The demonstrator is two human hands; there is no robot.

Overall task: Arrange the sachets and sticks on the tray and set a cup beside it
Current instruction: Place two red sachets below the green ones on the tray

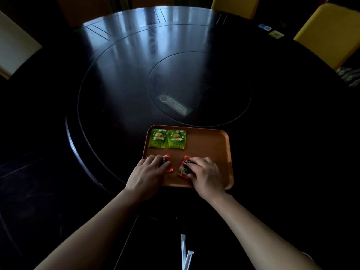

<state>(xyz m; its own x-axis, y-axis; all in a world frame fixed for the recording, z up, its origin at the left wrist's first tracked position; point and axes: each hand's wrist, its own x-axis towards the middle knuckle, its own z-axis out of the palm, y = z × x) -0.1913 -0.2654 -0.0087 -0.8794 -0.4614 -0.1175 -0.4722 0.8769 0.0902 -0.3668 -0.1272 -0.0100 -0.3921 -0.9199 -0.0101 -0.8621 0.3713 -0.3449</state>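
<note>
A wooden tray [210, 145] lies on the dark round table in front of me. Two green tea sachets [158, 138] [176, 138] rest side by side, flat, in the tray's far left corner. Nearer me, my left hand [145, 177] presses its fingers on a red and black sachet [168, 162] at the tray's left edge. My right hand [206, 175] covers most of a second red and black sachet [184, 166] near the tray's middle. Both red sachets lie on the tray surface. No cup shows in the view.
A clear packet with a row of red-tipped items [175, 106] lies on the inner disc of the table. Yellow chairs [329, 34] stand at the far right. Small cards [275, 34] lie near the table's far right edge. A white stand [185, 252] is below, close to me.
</note>
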